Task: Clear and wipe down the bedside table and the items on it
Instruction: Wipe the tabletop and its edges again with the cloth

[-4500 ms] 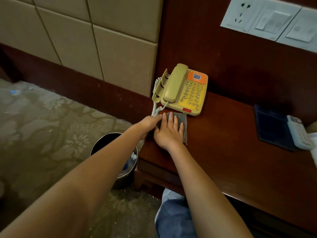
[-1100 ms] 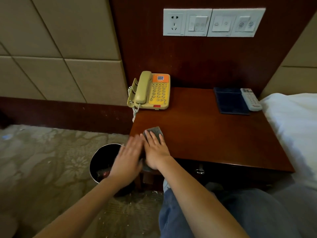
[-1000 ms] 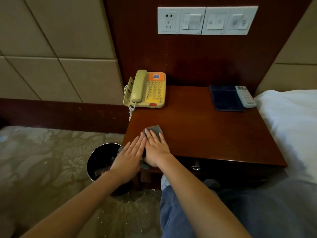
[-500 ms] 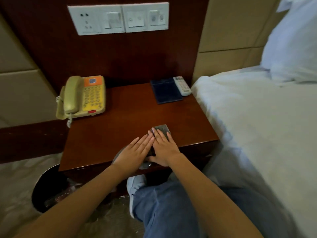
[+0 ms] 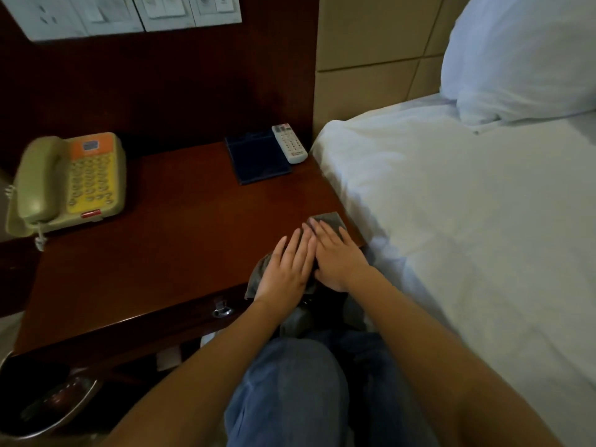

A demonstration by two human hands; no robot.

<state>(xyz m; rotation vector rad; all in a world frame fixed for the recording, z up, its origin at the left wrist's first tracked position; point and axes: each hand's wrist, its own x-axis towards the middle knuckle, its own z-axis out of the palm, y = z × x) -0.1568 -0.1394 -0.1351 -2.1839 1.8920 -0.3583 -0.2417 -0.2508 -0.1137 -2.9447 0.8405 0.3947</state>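
Observation:
A grey cloth [image 5: 332, 220] lies on the dark wooden bedside table [image 5: 167, 253] near its front right corner. My left hand [image 5: 287, 272] and my right hand [image 5: 338, 256] press flat on the cloth side by side, fingers straight. Part of the cloth hangs over the table's front edge under my left hand. A yellow telephone [image 5: 69, 182] stands at the table's left. A dark blue folder [image 5: 256, 158] with a white remote control [image 5: 289, 143] beside it lies at the back right.
A bed with a white sheet [image 5: 451, 221] and a pillow [image 5: 522, 56] adjoins the table's right side. A black waste bin [image 5: 42, 404] stands on the floor at the lower left. A drawer handle [image 5: 222, 311] is on the table's front. My knee in blue jeans [image 5: 290, 391] is below.
Both hands have slid the cloth to the right along the table's front, from the left edge near the telephone to the right corner by the bed.

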